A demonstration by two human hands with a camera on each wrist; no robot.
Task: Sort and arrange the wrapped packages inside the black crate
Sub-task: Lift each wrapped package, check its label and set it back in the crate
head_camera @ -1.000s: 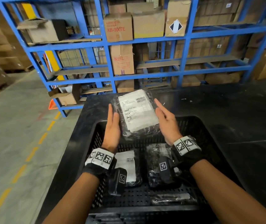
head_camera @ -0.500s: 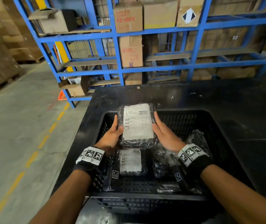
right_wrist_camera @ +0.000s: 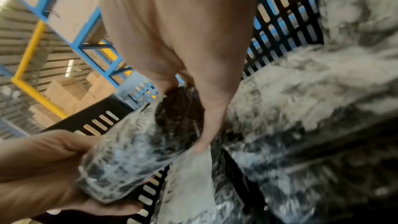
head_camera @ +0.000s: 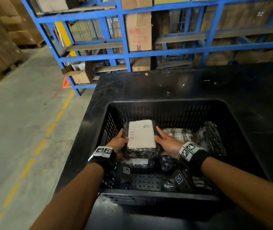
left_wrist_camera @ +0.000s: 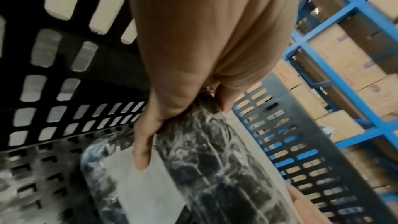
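Left hand [head_camera: 118, 144] and right hand [head_camera: 169, 144] grip the labelled wrapped package [head_camera: 141, 136] by opposite edges, label up, low inside the black crate [head_camera: 165, 103], likely to lay it flat over other packages [head_camera: 179, 135].

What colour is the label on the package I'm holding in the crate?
White with dark print, on the clear-wrapped black package; the head view shows it best.
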